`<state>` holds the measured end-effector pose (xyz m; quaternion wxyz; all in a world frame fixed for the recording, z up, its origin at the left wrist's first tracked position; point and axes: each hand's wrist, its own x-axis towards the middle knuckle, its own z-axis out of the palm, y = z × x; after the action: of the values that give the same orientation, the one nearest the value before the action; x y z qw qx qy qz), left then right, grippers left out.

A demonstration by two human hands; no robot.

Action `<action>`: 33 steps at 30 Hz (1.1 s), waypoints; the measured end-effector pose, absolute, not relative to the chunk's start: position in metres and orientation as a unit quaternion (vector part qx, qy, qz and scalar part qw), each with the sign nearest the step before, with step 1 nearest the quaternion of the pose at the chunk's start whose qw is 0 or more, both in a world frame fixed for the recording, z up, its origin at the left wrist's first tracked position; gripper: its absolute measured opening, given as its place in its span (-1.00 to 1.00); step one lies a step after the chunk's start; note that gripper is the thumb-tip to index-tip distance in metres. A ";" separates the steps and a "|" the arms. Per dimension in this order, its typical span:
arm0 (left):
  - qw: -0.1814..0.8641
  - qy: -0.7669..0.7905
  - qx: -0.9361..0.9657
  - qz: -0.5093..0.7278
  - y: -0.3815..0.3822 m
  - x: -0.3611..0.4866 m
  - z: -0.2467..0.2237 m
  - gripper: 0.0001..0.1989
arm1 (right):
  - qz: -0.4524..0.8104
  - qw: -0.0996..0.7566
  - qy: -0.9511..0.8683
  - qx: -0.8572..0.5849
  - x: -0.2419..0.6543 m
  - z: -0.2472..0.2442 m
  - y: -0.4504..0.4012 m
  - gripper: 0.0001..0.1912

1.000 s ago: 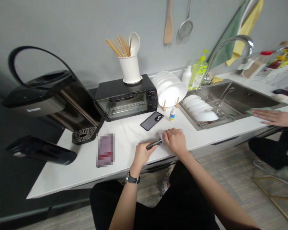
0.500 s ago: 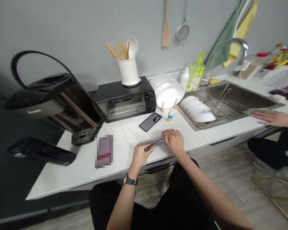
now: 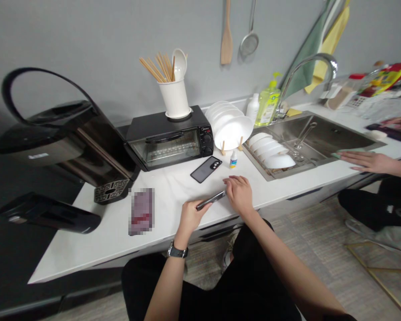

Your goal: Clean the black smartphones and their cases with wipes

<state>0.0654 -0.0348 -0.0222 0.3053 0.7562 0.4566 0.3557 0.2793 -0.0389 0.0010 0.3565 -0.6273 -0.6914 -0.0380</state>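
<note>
A smartphone is held between my two hands just above the counter's front edge, seen mostly edge-on. My left hand, with a dark watch on its wrist, is closed on the phone's left end. The fingers of my right hand are bent round its right end, and their tips are partly hidden. Behind the phone, a grey phone case with a black rim and camera holes lies flat on the counter. Beside the case stands a small white bottle with a blue and yellow label.
A black toaster oven bears a white utensil pot. Plates stand in a rack beside the sink, which holds bowls. A drink machine, dark flask and pixelated object are left. Another person's hand rests right.
The phone has tilted slightly, so more of its face shows. Both hands keep their hold. The whole view has shifted a little, moving things leftward in the picture.
</note>
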 end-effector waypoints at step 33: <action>0.389 0.470 0.594 0.525 -0.052 0.102 0.020 -0.77 | 0.269 0.561 -0.531 -0.574 0.215 0.017 -0.055 -0.18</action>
<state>0.1016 -0.0520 0.0200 0.3890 0.5937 0.4700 0.5247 0.2149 -0.0547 0.0167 0.5615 -0.5743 -0.5313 0.2695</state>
